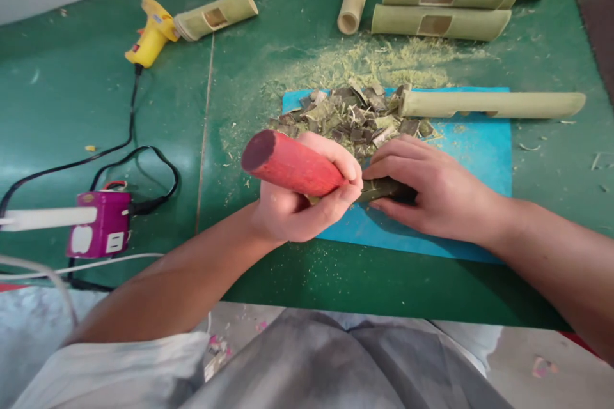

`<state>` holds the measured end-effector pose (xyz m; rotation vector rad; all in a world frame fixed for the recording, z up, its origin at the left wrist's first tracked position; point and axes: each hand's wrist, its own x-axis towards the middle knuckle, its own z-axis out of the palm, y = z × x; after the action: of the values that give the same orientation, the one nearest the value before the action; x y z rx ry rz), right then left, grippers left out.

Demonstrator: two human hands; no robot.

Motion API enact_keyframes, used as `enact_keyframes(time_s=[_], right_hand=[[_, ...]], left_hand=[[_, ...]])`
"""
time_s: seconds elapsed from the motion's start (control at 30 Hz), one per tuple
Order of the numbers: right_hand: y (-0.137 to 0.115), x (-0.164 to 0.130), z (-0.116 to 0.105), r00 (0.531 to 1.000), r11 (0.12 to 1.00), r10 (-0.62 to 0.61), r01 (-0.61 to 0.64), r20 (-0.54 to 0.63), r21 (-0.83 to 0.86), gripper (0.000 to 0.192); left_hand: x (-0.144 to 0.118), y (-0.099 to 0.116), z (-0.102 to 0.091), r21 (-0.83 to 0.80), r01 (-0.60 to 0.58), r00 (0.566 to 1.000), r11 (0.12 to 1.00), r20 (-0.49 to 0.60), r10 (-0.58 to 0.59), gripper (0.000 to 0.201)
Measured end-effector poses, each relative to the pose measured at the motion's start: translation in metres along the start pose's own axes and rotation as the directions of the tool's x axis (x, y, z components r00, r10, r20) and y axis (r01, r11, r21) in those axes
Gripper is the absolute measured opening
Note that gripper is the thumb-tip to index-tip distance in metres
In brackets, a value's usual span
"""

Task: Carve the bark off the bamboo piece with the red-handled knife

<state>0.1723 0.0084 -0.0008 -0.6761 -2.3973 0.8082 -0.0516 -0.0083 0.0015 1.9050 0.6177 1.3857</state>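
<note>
My left hand (300, 201) grips a tool by its thick red handle (288, 165), which points up and to the left; the tool's working end is hidden between my hands. My right hand (432, 188) presses down on a small dark green bamboo piece (384, 189) lying on a blue mat (480, 153). Both hands meet over the mat's near left part. Just behind them is a heap of several bamboo chips (355, 116). A long pale bamboo tube (494, 104) lies across the mat's far edge.
Several cut bamboo tubes (441, 22) with rectangular windows lie at the back of the green table (71, 96). A yellow glue gun (151, 35) sits at the back left, its black cable running to a purple power strip (98, 225). Sawdust (374, 61) covers the middle.
</note>
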Motion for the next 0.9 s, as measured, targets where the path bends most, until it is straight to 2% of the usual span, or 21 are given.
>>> enact_keyframes(time_s=[0.17,0.37,0.6,0.8,0.9], right_hand=[[0.000,-0.001,0.001,1.000,1.000,0.008,-0.008,-0.008,-0.016,0.018],[-0.003,-0.001,0.000,1.000,0.999,0.009,-0.010,-0.019,-0.040,0.018],[-0.004,-0.001,0.000,0.999,0.998,0.045,-0.046,-0.016,-0.047,0.020],[-0.004,-0.002,0.001,0.999,0.997,0.031,-0.032,-0.017,-0.076,0.018],[-0.007,-0.002,0.001,0.999,0.993,0.035,-0.038,-0.027,-0.115,0.019]], left_hand=[[-0.005,-0.002,-0.002,0.020,-0.001,0.997,1.000,-0.076,0.003,0.008],[-0.007,0.000,-0.003,0.016,-0.002,0.996,1.000,-0.089,0.003,0.010],[-0.003,0.000,-0.006,0.046,-0.078,0.997,0.996,-0.023,0.079,0.013],[0.003,0.001,-0.010,0.091,-0.101,0.994,0.991,0.044,0.097,0.014],[0.007,0.005,-0.010,0.105,-0.066,0.996,0.992,0.066,0.059,0.011]])
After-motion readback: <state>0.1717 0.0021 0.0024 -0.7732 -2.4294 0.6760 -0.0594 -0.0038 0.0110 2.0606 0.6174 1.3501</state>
